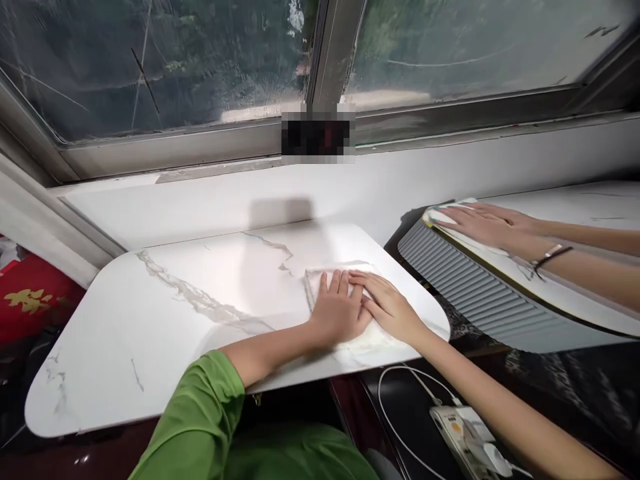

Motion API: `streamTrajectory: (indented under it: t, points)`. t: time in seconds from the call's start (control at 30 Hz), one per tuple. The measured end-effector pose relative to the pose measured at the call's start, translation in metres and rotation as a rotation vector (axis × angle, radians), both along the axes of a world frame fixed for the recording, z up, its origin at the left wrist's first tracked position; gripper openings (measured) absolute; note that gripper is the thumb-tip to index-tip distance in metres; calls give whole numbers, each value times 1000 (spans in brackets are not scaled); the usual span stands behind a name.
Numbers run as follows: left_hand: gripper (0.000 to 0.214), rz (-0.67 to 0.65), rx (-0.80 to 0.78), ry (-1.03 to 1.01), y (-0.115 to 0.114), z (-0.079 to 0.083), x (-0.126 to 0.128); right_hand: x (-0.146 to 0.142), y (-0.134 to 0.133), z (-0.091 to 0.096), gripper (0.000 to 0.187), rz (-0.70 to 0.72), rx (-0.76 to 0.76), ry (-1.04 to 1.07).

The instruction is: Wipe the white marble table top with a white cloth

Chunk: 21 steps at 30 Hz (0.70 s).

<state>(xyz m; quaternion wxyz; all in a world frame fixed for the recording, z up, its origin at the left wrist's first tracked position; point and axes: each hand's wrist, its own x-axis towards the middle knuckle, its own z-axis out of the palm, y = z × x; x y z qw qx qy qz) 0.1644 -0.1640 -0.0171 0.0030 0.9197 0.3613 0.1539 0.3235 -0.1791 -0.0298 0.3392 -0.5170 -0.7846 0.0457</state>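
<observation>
Cloth (373, 338): white, flat at right end of bench (165, 347).
Bench: white, grey-veined, rounded corners, below window (450, 47).
Axis: far edge roughly along window; long axis covered, cannot tell.
Fingers (343, 283): left hand (337, 313), right hand (393, 307) extended, overlapping, pressed on cloth, gripping nothing.

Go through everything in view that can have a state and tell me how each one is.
White tabletop: partly in shadow
White cloth: lying flat on the white tabletop
Left hand: open, flat on the white cloth
Right hand: open, touching the left hand
Co-worker's hands: flat on a second cloth
White cable: loosely looped
Power strip: plugs inserted, power unclear
Window: glass streaked, seemingly shut
</observation>
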Motion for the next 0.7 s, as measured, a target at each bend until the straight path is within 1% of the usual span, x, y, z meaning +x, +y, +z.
streamTrajectory:
  t: [0.07,0.17,0.23,0.33,0.43,0.5,0.6,0.7]
  points:
    - [55,-22,-10,9,-22,2,-12,-11,-24,2,33,-3,-3,1]
    - [55,-34,-41,25,-38,5,-23,-21,-41,4,33,-2,-12,-3]
    - [54,-36,-47,20,-41,7,-26,-24,-41,5,32,0,-17,-11]
    - [52,-36,-55,21,-34,7,-27,-27,-34,6,30,-16,-21,-25]
    - [51,-29,-84,44,-17,7,-29,-33,-18,6,30,-44,-21,-33]
    - [49,-9,-108,36,-1,8,-31,-38,-1,6,30,-61,-20,-28]
    - [48,45,-149,3,33,9,-34,-49,36,6,31,-77,-21,-5]
    - [49,87,-179,8,77,10,-39,-58,82,5,32,-110,-16,8]
